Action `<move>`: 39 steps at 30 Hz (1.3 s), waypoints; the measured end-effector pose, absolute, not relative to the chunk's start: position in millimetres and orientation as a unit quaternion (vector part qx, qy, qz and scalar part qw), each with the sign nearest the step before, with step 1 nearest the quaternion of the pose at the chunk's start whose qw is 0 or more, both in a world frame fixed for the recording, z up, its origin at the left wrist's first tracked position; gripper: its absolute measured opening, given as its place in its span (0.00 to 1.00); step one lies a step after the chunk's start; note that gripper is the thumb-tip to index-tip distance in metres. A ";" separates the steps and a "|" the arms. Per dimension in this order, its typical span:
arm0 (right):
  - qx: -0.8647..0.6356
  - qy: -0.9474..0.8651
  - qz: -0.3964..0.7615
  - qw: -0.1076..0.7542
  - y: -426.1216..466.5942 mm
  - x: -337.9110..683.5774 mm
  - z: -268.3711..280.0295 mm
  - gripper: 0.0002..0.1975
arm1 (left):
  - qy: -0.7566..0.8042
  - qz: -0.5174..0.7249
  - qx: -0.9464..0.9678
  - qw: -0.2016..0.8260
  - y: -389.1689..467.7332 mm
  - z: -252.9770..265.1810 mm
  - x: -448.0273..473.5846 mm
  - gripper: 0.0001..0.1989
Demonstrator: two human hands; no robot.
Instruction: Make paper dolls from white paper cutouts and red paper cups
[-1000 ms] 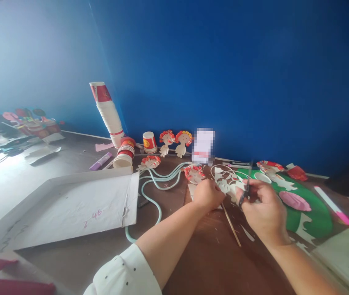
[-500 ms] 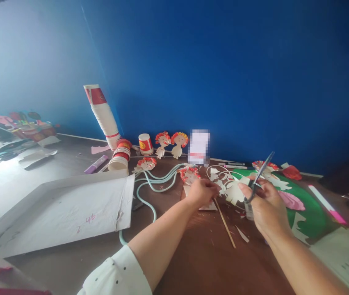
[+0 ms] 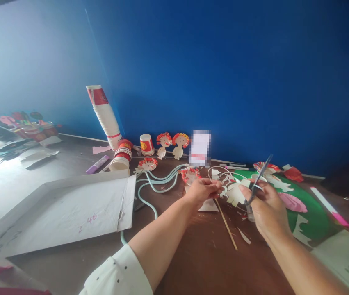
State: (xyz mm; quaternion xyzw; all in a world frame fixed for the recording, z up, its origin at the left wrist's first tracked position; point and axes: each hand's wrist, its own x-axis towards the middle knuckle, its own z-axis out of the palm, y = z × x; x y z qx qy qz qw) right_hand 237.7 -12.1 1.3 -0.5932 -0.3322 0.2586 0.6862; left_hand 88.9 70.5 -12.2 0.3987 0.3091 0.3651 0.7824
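Note:
My right hand (image 3: 269,207) is wrapped round a pair of scissors (image 3: 259,176), their blades angled up and away. To its left, my left hand (image 3: 205,191) has its fingertips pinched together; what is between them, if anything, is too small to make out. Between the two hands lie white paper scraps (image 3: 235,192), several of them curled. A thin wooden stick (image 3: 227,227) slants across the table below my left hand. Just behind that hand is a paper cutout with a red fringe (image 3: 189,175), partly covered by it.
Two fringed paper figures (image 3: 180,146) lean by the blue wall, next to a paper cup (image 3: 147,145). A tall cup stack (image 3: 108,119) leans at left. A white box lid (image 3: 69,209), a pale blue cable (image 3: 147,200), a green board (image 3: 318,213) and a pink marker (image 3: 331,207) surround the hands.
My left hand has shifted slightly right, its fingertips now nearer the white scraps. My right hand keeps the scissors in nearly the same place. The whole view has moved a little.

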 end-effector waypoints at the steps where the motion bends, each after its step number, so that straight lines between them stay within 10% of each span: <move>1: -0.595 -0.334 0.256 0.684 -12.3 237.9 1.1 0.25 | 0.307 0.364 0.399 0.783 70.5 -12.4 89.0 0.23; 39: -0.659 -0.391 0.270 0.583 -12.4 238.5 -7.5 0.26 | 0.324 0.374 0.428 0.756 63.3 -15.4 94.6 0.21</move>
